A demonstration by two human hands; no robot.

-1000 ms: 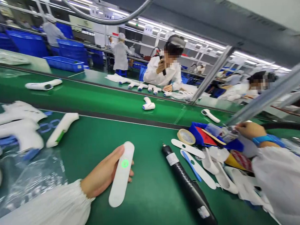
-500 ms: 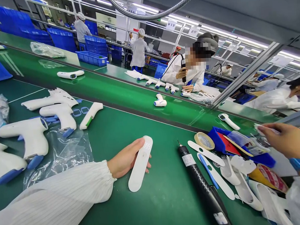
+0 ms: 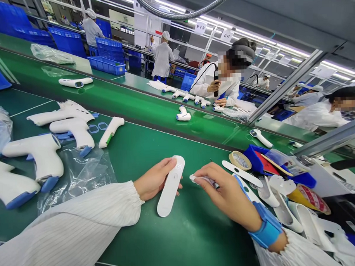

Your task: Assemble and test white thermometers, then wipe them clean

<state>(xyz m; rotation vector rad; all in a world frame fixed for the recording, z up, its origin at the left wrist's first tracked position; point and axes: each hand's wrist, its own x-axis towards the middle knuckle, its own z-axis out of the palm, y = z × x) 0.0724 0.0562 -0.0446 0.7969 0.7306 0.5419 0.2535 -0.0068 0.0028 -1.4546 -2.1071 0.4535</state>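
My left hand (image 3: 152, 181) grips a long white panel (image 3: 168, 195) with rounded ends, thumb on its upper end near faint printed marks. The panel slants just above the green table. To its right, my right hand (image 3: 223, 191) pinches a small white wad (image 3: 194, 179), which looks like a wipe or cloth; it is apart from the panel. A blue band (image 3: 265, 225) circles my right wrist. Left of my hands lie white gun-shaped thermometer housings (image 3: 40, 157) with blue ends, partly on a clear plastic bag (image 3: 82, 171).
A green conveyor (image 3: 129, 99) runs behind the table, carrying several thermometers. At the right are a tape roll (image 3: 239, 160), a blue bin (image 3: 249, 155) and loose white shells (image 3: 288, 218). Across the belt, a person (image 3: 225, 81) holds a black screwdriver (image 3: 216, 83).
My right hand has come left from beyond the blue bin to beside the panel, bringing the white wad. It now covers the black power screwdriver on the table. Belt items have shifted left.
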